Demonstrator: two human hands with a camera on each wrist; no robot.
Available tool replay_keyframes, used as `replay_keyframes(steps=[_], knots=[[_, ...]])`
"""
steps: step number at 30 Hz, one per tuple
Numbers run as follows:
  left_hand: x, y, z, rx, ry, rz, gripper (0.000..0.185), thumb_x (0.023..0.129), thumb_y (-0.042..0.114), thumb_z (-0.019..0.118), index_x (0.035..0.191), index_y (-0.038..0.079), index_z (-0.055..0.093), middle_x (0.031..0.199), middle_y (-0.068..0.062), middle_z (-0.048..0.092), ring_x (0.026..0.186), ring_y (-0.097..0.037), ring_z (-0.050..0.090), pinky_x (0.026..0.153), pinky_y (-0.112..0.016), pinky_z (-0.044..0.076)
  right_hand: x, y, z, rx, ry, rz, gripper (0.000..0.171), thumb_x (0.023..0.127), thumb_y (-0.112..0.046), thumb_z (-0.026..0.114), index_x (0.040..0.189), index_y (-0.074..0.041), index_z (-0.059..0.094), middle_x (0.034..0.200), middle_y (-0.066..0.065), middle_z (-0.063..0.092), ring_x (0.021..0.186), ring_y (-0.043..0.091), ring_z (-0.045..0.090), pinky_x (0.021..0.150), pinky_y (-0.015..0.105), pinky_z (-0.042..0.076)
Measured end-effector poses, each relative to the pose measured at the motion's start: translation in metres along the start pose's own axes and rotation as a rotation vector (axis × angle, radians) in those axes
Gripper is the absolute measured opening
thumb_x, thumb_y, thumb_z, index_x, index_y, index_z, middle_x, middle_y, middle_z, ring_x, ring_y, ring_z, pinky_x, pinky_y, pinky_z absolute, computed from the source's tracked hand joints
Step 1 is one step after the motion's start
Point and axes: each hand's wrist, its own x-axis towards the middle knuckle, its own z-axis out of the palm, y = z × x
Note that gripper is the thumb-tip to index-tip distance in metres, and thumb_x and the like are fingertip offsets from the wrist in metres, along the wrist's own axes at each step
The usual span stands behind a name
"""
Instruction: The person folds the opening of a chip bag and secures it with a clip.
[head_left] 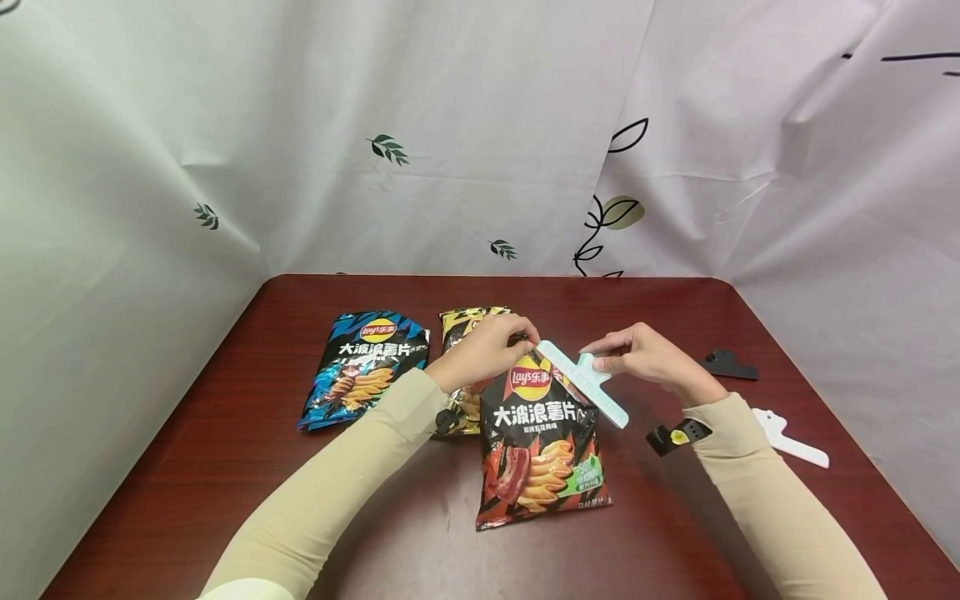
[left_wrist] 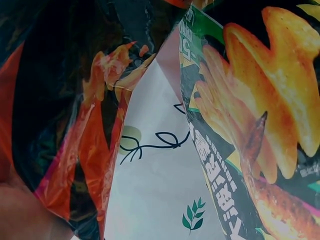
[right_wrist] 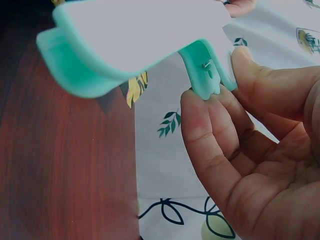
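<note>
Both hands (head_left: 570,354) raised, fingers apparently pinching, forearms converging.

Head looks down at table (head_left: 225,467) — wrists close-up, sharing curtain (head_left: 480,125).

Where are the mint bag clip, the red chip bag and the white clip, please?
mint bag clip (head_left: 592,393): head view, middle of its long bar.
red chip bag (head_left: 542,454): head view, printed front panel.
white clip (head_left: 795,443): head view, its long arm.
</note>
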Motion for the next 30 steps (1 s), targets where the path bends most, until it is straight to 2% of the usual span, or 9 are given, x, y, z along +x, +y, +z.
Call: replay_keyframes(steps=[3,10,14,21,30], knots=[[0.0001,0.0,0.0002,0.003,0.002,-0.001,0.016,0.098,0.014,0.056,0.106,0.011,0.068,0.097,-0.001,0.065,0.077,-0.015,0.052,0.07,-0.027,0.044,0.0005,0.0003,0.0001,0.001,-0.005,-0.004,0.03,0.09,-0.008,0.065,0.115,0.008,0.066,0.109,0.025,0.067,0.078,0.014,0.069,0.075,0.039,0.057],[-0.0001,0.0,0.0002,0.0,0.007,0.009,0.017,0.098,0.014,0.054,0.106,0.01,0.069,0.093,-0.001,0.064,0.071,-0.015,0.051,0.065,-0.026,0.042,0.0025,0.0013,0.0018,0.003,-0.008,0.006,0.03,0.09,-0.008,0.065,0.115,0.008,0.066,0.108,0.024,0.068,0.078,0.015,0.069,0.073,0.036,0.057],[-0.0007,-0.0001,0.0001,0.004,0.012,0.016,0.019,0.099,0.013,0.052,0.107,0.01,0.069,0.095,-0.002,0.064,0.068,-0.014,0.05,0.064,-0.025,0.042,0.0044,0.0014,0.0034,0.021,-0.015,0.011,0.029,0.09,-0.006,0.064,0.115,0.009,0.066,0.106,0.023,0.068,0.078,0.015,0.069,0.074,0.039,0.057],[-0.001,0.0004,0.0005,0.009,0.016,0.013,0.022,0.099,0.012,0.05,0.109,0.008,0.069,0.102,-0.003,0.064,0.074,-0.014,0.053,0.066,-0.026,0.044,0.0072,0.0015,0.007,0.014,-0.022,0.005,0.028,0.09,-0.006,0.065,0.114,0.007,0.067,0.104,0.021,0.069,0.077,0.013,0.067,0.074,0.042,0.056],[-0.001,-0.0009,0.0012,-0.003,0.018,0.012,0.024,0.1,0.012,0.049,0.111,0.006,0.069,0.103,-0.004,0.063,0.079,-0.014,0.053,0.07,-0.027,0.046,0.0086,0.0015,0.0089,0.023,-0.022,0.009,0.027,0.09,-0.006,0.065,0.113,0.007,0.068,0.104,0.021,0.069,0.077,0.014,0.067,0.075,0.045,0.056]])
